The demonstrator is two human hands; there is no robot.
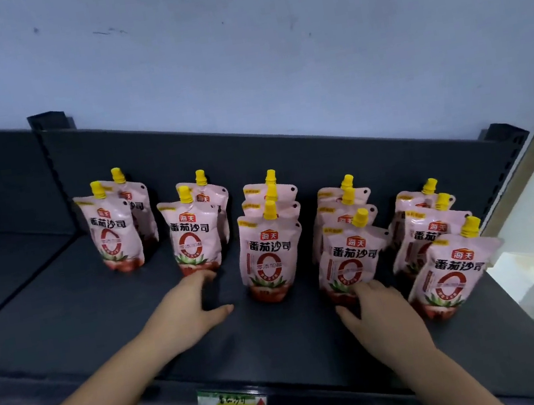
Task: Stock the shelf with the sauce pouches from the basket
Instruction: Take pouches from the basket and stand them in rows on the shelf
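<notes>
Dark shelf (68, 318) under pale blue wall (236, 51); left hand (187, 307), right hand (383, 316) loose-fingered against pouches (269, 261).

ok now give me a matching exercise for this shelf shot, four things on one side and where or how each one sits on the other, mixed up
Column one:
1. left hand
2. right hand
3. price label
4. leftmost row of pouches

Column two:
a. on the front edge of the shelf
b. two deep, yellow caps up
c. fingertips at the foot of the second row's front pouch
d. fingers at the foot of the fourth row's front pouch

Pairs: 1-c, 2-d, 3-a, 4-b
</notes>
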